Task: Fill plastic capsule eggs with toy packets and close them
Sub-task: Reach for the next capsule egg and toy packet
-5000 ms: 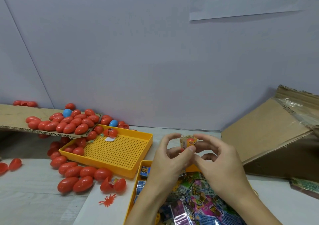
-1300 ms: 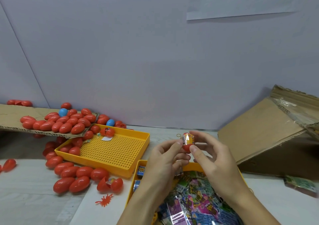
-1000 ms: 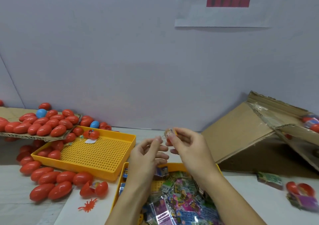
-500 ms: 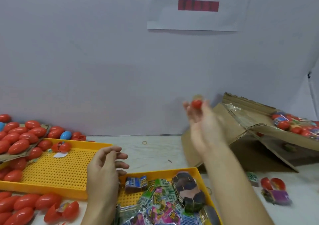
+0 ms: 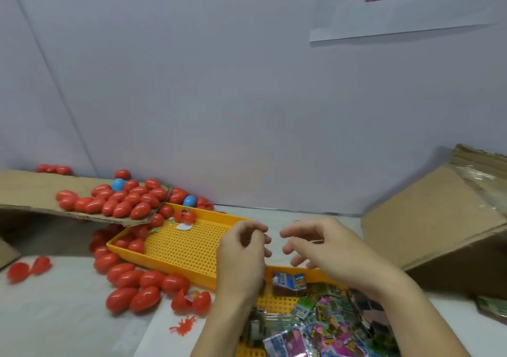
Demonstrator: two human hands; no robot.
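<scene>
Red plastic capsule eggs (image 5: 142, 292) lie heaped left of the perforated yellow tray (image 5: 186, 247), while left hand (image 5: 241, 255) and right hand (image 5: 326, 249) hover loosely curled and empty, so fetching another egg and glossy toy packet (image 5: 323, 334) seems next.

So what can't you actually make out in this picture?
- Head view: near yellow tray of toy packets, partly hidden by both forearms and cut by the bottom edge.
- Cardboard box: cut off at the right edge.
- Whether the left hand or right hand pinches anything: too blurred.
</scene>
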